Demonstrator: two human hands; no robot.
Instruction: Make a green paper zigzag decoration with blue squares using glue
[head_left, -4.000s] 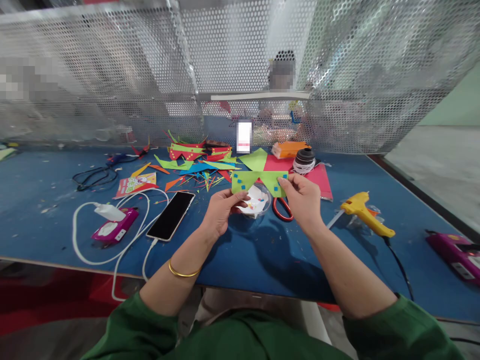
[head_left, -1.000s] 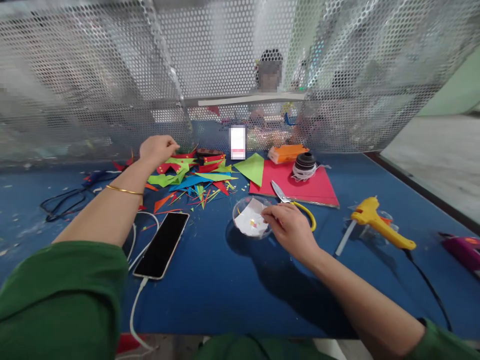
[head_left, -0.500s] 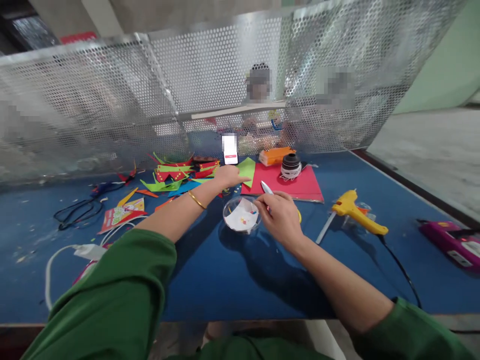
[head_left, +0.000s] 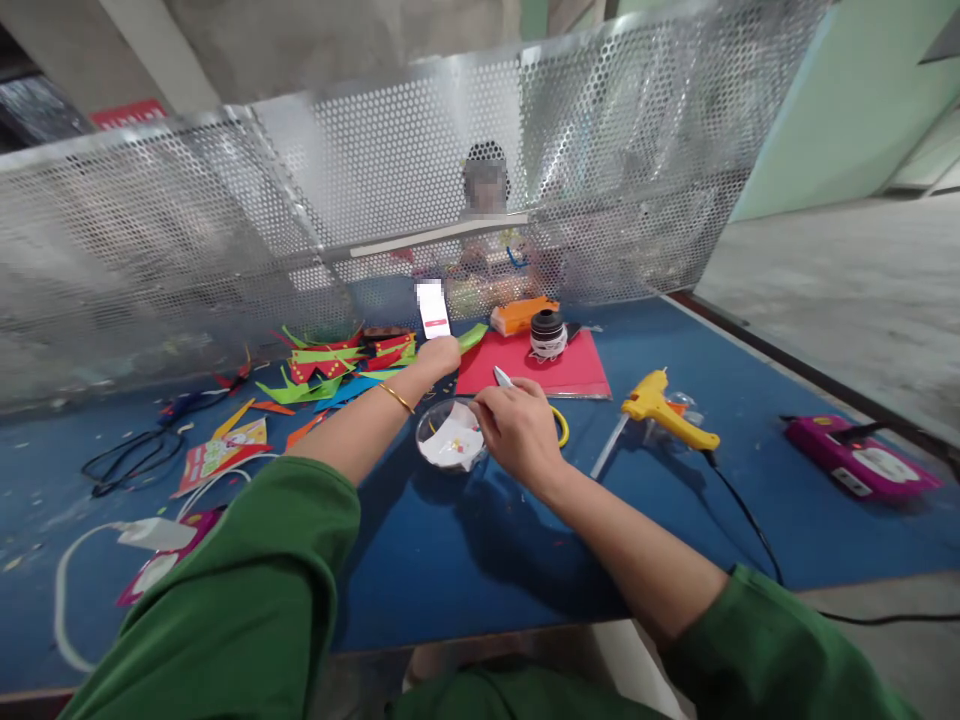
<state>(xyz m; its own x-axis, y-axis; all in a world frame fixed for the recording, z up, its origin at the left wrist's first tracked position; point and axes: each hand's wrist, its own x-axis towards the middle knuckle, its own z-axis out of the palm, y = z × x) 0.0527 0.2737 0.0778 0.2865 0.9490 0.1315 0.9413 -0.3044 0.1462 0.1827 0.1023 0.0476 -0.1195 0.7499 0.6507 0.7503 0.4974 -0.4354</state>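
My left hand (head_left: 441, 354) is closed at the edge of a light green paper sheet (head_left: 472, 338), which curves up beside it; the fingertips are hidden. My right hand (head_left: 519, 428) hovers by the right rim of a clear bowl (head_left: 424, 448), thumb and forefinger pinched together. Whatever the pinch holds is too small or hidden to make out. White paper (head_left: 454, 440) and tiny coloured bits are in the bowl. Behind my right hand lie scissors, with the blade (head_left: 502, 377) and a yellow handle (head_left: 562, 427) showing.
A red sheet (head_left: 495, 362) carries a black spool-like object (head_left: 547, 328) wound with white cord. Nearby are an orange pack (head_left: 523, 315), a phone (head_left: 433, 310), a yellow glue gun (head_left: 667, 410), paper masks (head_left: 326, 360), and a purple device (head_left: 855, 455). A perforated metal screen (head_left: 405, 160) stands behind.
The view has turned slightly right. My left fingers, stretched over the green sheet before, are now drawn in, and the sheet has curled up. My right hand has shifted slightly left toward the bowl.
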